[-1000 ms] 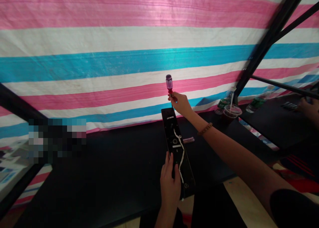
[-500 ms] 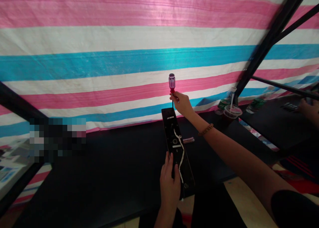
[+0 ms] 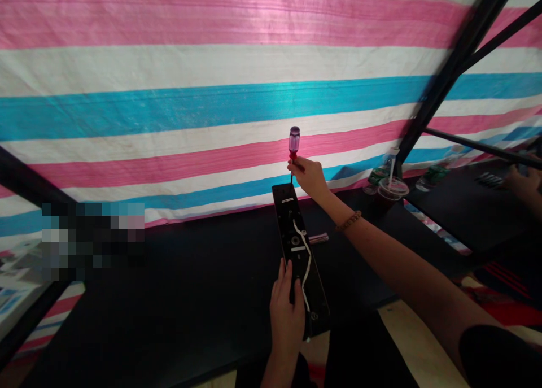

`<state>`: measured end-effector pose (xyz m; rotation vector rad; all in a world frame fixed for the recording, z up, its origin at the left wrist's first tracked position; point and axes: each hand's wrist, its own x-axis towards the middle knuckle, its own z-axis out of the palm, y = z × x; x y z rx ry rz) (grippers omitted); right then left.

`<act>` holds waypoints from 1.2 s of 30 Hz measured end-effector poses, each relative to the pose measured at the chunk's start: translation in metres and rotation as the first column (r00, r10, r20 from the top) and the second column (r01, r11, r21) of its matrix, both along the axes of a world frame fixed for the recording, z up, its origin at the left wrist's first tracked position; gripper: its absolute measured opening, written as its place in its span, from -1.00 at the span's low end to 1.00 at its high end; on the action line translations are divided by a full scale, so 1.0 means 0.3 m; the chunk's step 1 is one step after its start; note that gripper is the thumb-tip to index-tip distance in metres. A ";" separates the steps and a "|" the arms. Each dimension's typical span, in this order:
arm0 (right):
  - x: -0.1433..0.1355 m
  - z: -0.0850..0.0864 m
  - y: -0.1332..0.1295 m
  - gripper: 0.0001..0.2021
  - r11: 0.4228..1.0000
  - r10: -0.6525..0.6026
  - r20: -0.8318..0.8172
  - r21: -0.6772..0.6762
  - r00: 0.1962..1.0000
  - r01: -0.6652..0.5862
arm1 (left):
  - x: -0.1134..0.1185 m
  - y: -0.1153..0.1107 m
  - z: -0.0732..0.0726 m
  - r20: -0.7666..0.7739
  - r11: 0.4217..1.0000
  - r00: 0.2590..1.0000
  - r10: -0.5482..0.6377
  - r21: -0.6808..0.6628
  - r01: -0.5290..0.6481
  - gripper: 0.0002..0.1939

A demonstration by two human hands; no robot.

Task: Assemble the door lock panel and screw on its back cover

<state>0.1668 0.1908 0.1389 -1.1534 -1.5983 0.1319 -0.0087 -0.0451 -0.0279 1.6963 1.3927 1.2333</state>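
A long, narrow black panel [image 3: 301, 252] lies on the dark table, with a white cable [image 3: 309, 258] running along its lower half. My right hand [image 3: 309, 175] pinches the shaft of a screwdriver [image 3: 294, 140] just below its clear purple handle and red collar. The screwdriver stands nearly upright, its tip at the far end of the panel. My left hand [image 3: 288, 306] rests on the near left part of the panel, fingers stretched out and a little apart. Right of the panel lies a small pinkish, shiny object [image 3: 318, 238] whose kind I cannot make out.
A plastic cup with a straw [image 3: 392, 189] and a green-labelled bottle [image 3: 376, 178] stand at the right back of the table [image 3: 190, 297]. A striped sheet [image 3: 190, 105] hangs behind. Another person's hand [image 3: 523, 179] shows at far right, and a blurred patch covers the left.
The view has shifted slightly. The screwdriver has tilted a little, its handle leaning slightly right, while its tip stays at the panel's far end. My left hand remains on the panel.
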 end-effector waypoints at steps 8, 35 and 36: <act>0.012 -0.006 -0.013 -0.86 0.997 0.071 -0.091 0.004 0.993 -0.071 | -0.001 0.001 -0.004 0.038 1.000 0.999 -0.001 -0.005 0.001 -0.53; -0.126 -0.140 -0.689 -0.76 0.915 0.024 -0.973 -0.072 0.232 -0.397 | -0.067 0.032 0.327 0.327 0.977 0.922 0.206 -0.122 -0.174 -0.63; -0.114 -0.159 -0.703 -0.76 0.921 0.005 -0.970 -0.091 0.245 -0.379 | -0.085 0.032 0.307 0.289 0.978 0.936 0.202 -0.115 -0.175 -0.64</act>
